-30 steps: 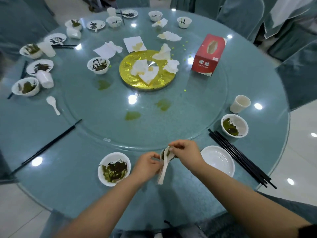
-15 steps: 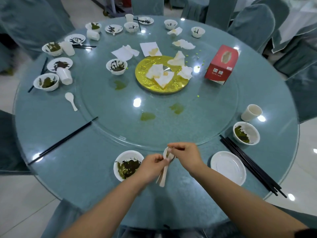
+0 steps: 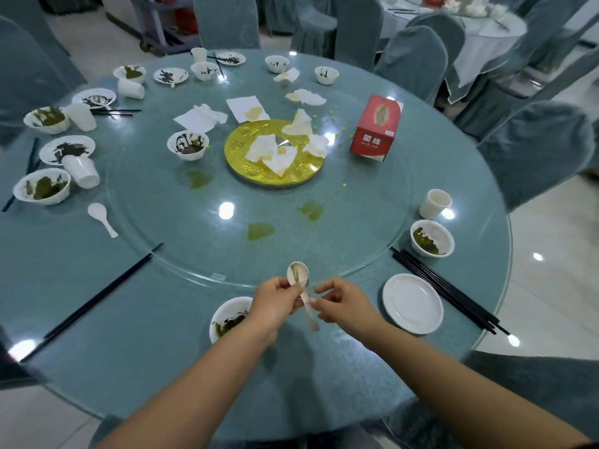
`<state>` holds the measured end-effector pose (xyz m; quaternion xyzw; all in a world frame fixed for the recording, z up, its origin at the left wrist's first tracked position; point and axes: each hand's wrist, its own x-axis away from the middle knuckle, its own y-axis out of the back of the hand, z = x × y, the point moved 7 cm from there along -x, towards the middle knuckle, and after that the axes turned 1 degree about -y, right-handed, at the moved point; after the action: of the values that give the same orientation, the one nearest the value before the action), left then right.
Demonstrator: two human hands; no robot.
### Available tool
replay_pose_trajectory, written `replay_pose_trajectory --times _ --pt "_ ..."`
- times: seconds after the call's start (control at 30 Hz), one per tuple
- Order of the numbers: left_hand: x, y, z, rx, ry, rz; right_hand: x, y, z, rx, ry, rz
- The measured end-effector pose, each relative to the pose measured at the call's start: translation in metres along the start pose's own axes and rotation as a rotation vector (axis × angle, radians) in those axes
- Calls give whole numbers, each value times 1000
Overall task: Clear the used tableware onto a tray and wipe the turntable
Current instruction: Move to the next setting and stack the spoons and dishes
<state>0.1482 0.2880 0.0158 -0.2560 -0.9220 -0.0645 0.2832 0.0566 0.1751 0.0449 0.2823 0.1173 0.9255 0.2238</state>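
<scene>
On the far left we see dirty bowls (image 3: 42, 188), tipped paper cups (image 3: 85, 171) and a loose white spoon (image 3: 102, 217) on the outer ring of the table (image 3: 97, 319). A pair of black chopsticks (image 3: 97, 294) lies near the front left edge. In front of us a soiled bowl (image 3: 227, 315) stands partly under our left wrist.

Our left hand (image 3: 275, 306) pinches a used white spoon (image 3: 299, 280) just below its bowl and holds it up above the table. Our right hand (image 3: 343, 306) is beside it with fingers curled at the handle; whether they really grip it, we cannot tell.

The glass turntable (image 3: 372, 222) carries green stains (image 3: 259, 230), crumpled napkins (image 3: 201, 118), a gold plate (image 3: 236, 150) and a red tissue box (image 3: 376, 129). On the right are a clean saucer (image 3: 411, 303), more chopsticks (image 3: 447, 290), a bowl and a cup.

We judge the clearing step has only begun: almost all tableware is still on the table and no tray is visible. The next move probably calls for putting the spoon into the near bowl, so the pieces can be carried together.
</scene>
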Motion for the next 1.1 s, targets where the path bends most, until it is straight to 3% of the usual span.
replay_pose_trajectory --times 0.27,0.67,0.87,0.97,1.1 --pt "-7 -35 -1 43 47 67 9 30 -15 -12 11 27" --pt "-42 -94 14 -265 -24 100 -22 101 -74 188 -76 42" --pt "-58 -117 58 -633 -14 171 -33 117 -130 344 -171 57" --pt "-58 -123 69 -884 -88 206 -35 116 -145 393 -198 61" --pt "-48 -126 67 -1038 -239 223 -37 112 -150 444 -178 53"
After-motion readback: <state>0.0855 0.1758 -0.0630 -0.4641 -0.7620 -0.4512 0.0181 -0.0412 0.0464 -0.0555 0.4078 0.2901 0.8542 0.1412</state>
